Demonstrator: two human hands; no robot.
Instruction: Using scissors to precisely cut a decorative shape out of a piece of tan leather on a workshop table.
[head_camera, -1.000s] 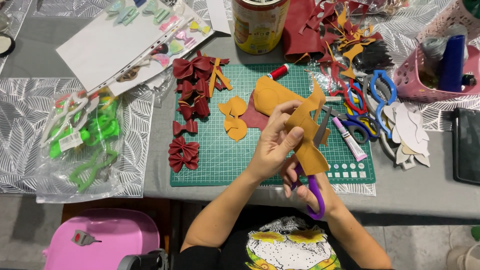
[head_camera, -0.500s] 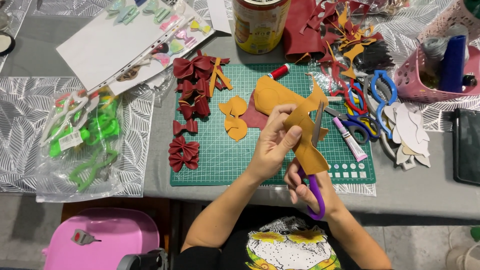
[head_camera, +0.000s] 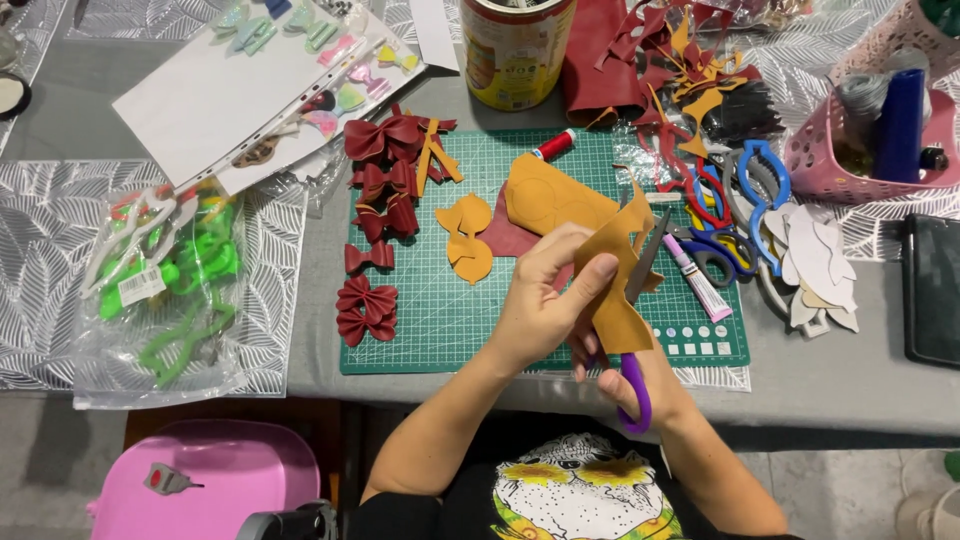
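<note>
My left hand (head_camera: 545, 300) pinches a mustard-yellow leather piece (head_camera: 615, 275) and holds it above the green cutting mat (head_camera: 440, 320). Under that piece, my right hand (head_camera: 625, 385) grips purple-handled scissors (head_camera: 637, 385); their blades (head_camera: 648, 255) rise along the piece's right edge. More mustard leather (head_camera: 545, 195) and two small cut shapes (head_camera: 467, 235) lie on the mat. Several dark red leather bows (head_camera: 380, 190) sit along the mat's left side.
A tin can (head_camera: 515, 45) stands at the back. A pink basket (head_camera: 870, 140) is at far right, with several scissors (head_camera: 740, 200), a glue tube (head_camera: 698, 280) and white templates (head_camera: 815, 265) beside the mat. A bag of green clips (head_camera: 170, 280) lies left. A pink stool (head_camera: 200, 480) stands below.
The scissors' blades have moved up along the right edge of the mustard piece. My left hand has turned the piece slightly.
</note>
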